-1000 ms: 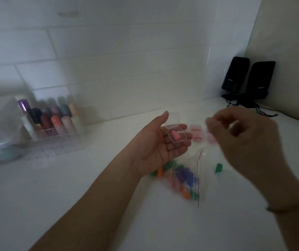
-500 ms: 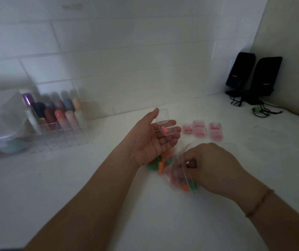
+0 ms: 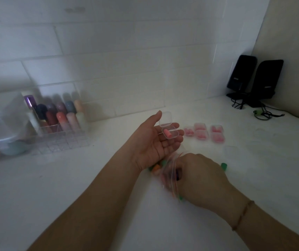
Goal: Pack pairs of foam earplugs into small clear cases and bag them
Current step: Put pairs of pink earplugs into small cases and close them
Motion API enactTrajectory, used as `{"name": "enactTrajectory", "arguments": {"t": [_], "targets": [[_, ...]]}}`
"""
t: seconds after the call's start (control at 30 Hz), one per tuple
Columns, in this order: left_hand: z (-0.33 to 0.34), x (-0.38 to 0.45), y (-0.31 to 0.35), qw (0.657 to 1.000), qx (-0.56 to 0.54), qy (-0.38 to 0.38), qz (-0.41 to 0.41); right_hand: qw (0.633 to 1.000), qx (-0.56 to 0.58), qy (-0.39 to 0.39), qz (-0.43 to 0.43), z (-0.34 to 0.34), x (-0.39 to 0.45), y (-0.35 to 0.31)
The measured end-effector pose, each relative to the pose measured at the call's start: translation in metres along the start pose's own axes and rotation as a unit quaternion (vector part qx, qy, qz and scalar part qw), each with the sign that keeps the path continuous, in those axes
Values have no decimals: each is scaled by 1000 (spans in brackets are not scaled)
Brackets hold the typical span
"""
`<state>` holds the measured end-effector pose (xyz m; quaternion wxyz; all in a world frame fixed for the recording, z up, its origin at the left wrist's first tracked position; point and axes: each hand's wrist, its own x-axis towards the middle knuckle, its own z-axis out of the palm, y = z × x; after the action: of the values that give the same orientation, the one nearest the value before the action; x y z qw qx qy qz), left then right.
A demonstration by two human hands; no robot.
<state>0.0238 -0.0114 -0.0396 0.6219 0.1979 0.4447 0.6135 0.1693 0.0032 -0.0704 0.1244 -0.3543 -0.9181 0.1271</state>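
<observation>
Right now the open clear case (image 3: 170, 133) lies on the fingers of the left hand (image 3: 154, 142), which is palm up and flat, not closed around it. Its lid (image 3: 165, 119) stands hinged up toward the thumb side, and 1 pink earplug (image 3: 168, 133) sits in the base, so the pair looks 1 short.

Just below and to the right of that palm, the right hand (image 3: 197, 176) is curled down into the mouth of a clear zip bag (image 3: 170, 171) of mixed-colour earplugs; motion blur hides the fingertips, so it cannot be told whether they have pinched a plug yet.

The likeliest slip is the case itself: it only rests on the fingers, so any tilt of the left hand while attention goes to the bag could tip it off or spill the pink plug onto the desk (image 3: 72, 196). A second risk is a mismatched colour, since orange, green and purple plugs crowd the bag. Rummaging could also push plugs out; 1 green earplug (image 3: 224, 166) already lies loose on the desk just right of the right hand.

Beyond the left fingertips, 5 filled cases (image 3: 205, 132) of pink plugs sit in a cluster, near enough that a hasty sweep might scatter them.
</observation>
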Motion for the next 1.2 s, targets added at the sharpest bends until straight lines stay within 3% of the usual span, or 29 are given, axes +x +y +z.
{"name": "enactTrajectory", "arguments": {"t": [0.2,0.3,0.4,0.5,0.6,0.77,0.83,0.9,1.13,1.2], "targets": [[0,0,1,1000,-11,4,1,977,204,-68,0,-41,-5,16],[1,-1,1,1000,-14,6,-2,968,228,-98,21,-56,-7,26],[2,-2,1,1000,-25,3,-4,965,247,-68,51,-68,-8,35],[4,-3,1,1000,-30,-2,-3,932,347,-17,104,-78,-9,42],[6,-5,-1,1000,-20,-17,-5,908,406,53,91,-80,-8,43],[14,-8,-7,999,11,-48,-18,810,576,69,86,-76,-5,42],[15,-8,-10,998,16,-60,-21,795,598,73,75,-75,-4,40],[16,-7,-11,997,19,-69,-23,809,578,91,59,-71,-4,38],[16,-5,-14,996,26,-86,-22,919,335,206,6,-54,-1,31],[16,-5,-14,995,29,-94,-19,931,285,227,6,-50,0,31]]}}
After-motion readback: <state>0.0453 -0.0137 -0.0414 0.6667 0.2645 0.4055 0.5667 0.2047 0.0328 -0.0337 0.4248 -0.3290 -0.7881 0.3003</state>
